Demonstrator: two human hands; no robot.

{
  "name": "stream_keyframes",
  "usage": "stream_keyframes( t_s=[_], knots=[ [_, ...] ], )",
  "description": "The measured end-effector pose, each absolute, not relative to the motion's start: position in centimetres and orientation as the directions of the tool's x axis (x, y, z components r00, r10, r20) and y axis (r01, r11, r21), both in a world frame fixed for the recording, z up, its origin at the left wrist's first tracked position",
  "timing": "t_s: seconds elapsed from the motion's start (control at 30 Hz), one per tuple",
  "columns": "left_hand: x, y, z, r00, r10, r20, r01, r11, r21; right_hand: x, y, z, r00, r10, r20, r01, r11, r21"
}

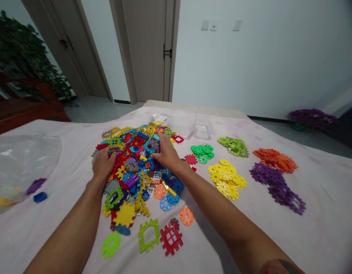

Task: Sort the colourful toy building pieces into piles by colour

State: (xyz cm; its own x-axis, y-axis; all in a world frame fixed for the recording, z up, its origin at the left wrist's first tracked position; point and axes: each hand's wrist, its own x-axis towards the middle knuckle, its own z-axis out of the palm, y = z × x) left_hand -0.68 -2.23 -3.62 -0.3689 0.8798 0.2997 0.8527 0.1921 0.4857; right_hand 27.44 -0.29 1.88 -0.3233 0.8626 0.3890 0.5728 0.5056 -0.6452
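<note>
A mixed heap of coloured plastic building pieces lies on a pale pink cloth. My left hand rests on the heap's left side, fingers curled into the pieces. My right hand lies on top of the heap's right part, fingers bent down among the pieces; what either hand grips is hidden. To the right lie sorted piles: dark green, light green, yellow, orange and purple.
A clear plastic tub and its lid stand behind the heap. A clear plastic bag with a few pieces lies at the left. Loose pieces, a red square frame among them, lie near me. Doors and a plant are beyond.
</note>
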Motion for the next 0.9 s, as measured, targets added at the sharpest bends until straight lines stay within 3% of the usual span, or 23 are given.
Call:
stream_keyframes(
  t_s=[0.1, 0.27, 0.4, 0.5, 0.7, 0.9],
  knots=[
    [-0.6, -2.2, -3.5, -0.376, 0.880, 0.289, 0.854, 0.208, 0.477, 30.7, -2.2, 1.1, -0.323, 0.837, 0.442, 0.568, 0.545, -0.617],
    [-0.6, -2.2, -3.5, -0.374, 0.882, 0.289, 0.856, 0.208, 0.473, 35.5, -7.1, -0.3, -0.385, 0.858, 0.339, 0.605, 0.512, -0.610],
    [-0.7, -2.2, -3.7, -0.367, 0.882, 0.296, 0.861, 0.201, 0.468, 36.5, -9.4, -1.3, -0.541, 0.797, 0.267, 0.605, 0.590, -0.535],
    [-0.8, -2.1, -3.7, -0.360, 0.885, 0.296, 0.864, 0.198, 0.462, 35.5, -9.3, -2.2, -0.568, 0.777, 0.271, 0.611, 0.619, -0.494],
    [-0.7, -2.2, -3.6, -0.358, 0.886, 0.294, 0.862, 0.192, 0.470, 32.7, -5.5, -2.4, -0.420, 0.845, 0.331, 0.663, 0.535, -0.523],
    [-0.7, -2.3, -3.5, -0.362, 0.890, 0.277, 0.861, 0.205, 0.465, 32.4, -2.7, -1.7, -0.126, 0.952, 0.279, 0.536, 0.302, -0.789]
  ],
)
